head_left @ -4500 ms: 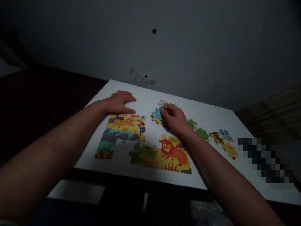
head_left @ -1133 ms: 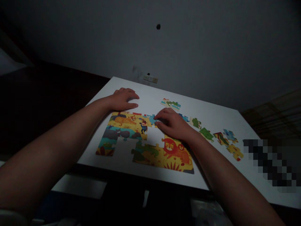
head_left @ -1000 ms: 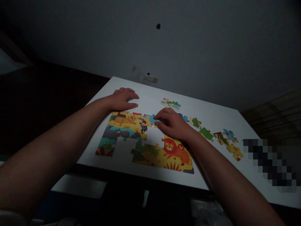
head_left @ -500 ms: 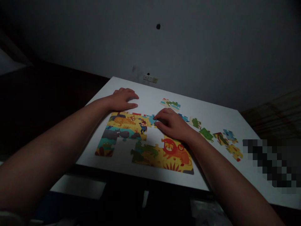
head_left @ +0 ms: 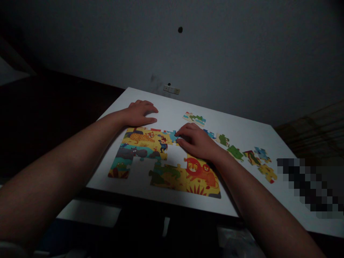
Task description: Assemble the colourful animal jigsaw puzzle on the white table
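A partly joined jigsaw puzzle [head_left: 141, 136] with a leopard, a hippo and a lion lies flat on the white table [head_left: 166, 96]. At its upper edge my right hand [head_left: 195, 141] pinches a light-blue puzzle piece [head_left: 173, 135] between thumb and fingers. That piece lies against the joined part; whether it is locked in cannot be made out. My left hand [head_left: 142, 113] rests open on the table just above the leopard, thumb and fingers apart, holding nothing. Gaps in the picture show the table below the hippo and left of the lion [head_left: 199, 172].
Joined pieces [head_left: 195, 118] lie beyond my right hand. Loose pieces, among them a green one [head_left: 235, 153], a blue one [head_left: 262, 154] and a yellow one [head_left: 268, 173], lie to the right. A pixelated dark object [head_left: 303, 186] sits at the right edge. Behind the table stands a wall with sockets [head_left: 171, 89].
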{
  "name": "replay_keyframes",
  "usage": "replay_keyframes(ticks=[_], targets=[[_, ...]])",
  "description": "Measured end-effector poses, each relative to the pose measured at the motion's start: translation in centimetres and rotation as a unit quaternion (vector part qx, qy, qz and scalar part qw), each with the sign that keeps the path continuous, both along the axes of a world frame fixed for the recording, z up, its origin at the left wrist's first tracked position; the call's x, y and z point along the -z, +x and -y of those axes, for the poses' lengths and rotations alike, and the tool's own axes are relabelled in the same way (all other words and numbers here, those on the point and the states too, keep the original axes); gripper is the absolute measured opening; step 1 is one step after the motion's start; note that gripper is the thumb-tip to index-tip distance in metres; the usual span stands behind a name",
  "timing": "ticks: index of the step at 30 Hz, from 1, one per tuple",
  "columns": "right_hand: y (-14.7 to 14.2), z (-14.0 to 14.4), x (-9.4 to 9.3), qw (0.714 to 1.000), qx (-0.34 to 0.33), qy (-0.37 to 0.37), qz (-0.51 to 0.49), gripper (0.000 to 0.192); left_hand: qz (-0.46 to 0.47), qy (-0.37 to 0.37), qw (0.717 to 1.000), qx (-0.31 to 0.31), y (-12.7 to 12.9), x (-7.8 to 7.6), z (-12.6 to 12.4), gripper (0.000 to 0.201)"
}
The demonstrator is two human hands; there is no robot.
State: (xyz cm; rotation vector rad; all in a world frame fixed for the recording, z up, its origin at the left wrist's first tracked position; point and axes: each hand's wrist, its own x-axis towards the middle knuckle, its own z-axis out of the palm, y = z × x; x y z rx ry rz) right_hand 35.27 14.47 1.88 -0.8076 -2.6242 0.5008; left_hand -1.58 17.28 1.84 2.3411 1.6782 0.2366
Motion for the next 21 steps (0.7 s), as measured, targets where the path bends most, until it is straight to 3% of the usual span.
replay_keyframes(ticks=[21], targets=[[0.13,-0.23,0.54,1.000,-0.009,0.012,-0.013,0.020,-0.006,0.003,1.000,-0.007,0.14,0.08,0.03,0.089]])
